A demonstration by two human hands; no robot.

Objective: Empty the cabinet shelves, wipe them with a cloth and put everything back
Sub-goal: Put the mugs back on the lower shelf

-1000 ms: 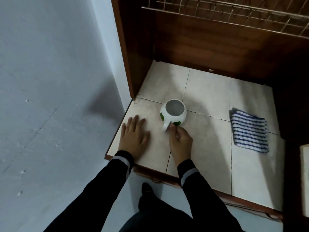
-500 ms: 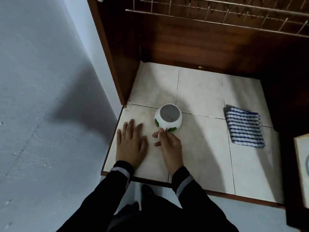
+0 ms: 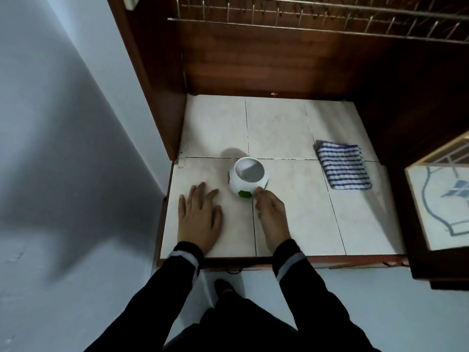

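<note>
A round white mug (image 3: pixel 248 177) with green patches stands upright on the tiled bottom shelf (image 3: pixel 286 128) of a brown wooden cabinet. My right hand (image 3: pixel 271 214) reaches to the mug's near side, fingers pinched where its handle is hidden beneath them. My left hand (image 3: pixel 199 217) lies flat on the tile, left of the mug, fingers spread and holding nothing. A folded blue-and-white striped cloth (image 3: pixel 344 167) lies on the shelf to the right, apart from both hands.
A wire dish rack (image 3: pixel 317 24) spans the cabinet above the shelf. The cabinet's left side panel (image 3: pixel 157 80) stands against a pale wall. An open cabinet door (image 3: pixel 441 199) with a patterned panel juts in at the right. My legs are below the shelf edge.
The view has shifted so the cabinet sits lower and further right. My right hand stays at the mug's handle side; the mug and my left hand have kept their places on the tile.
</note>
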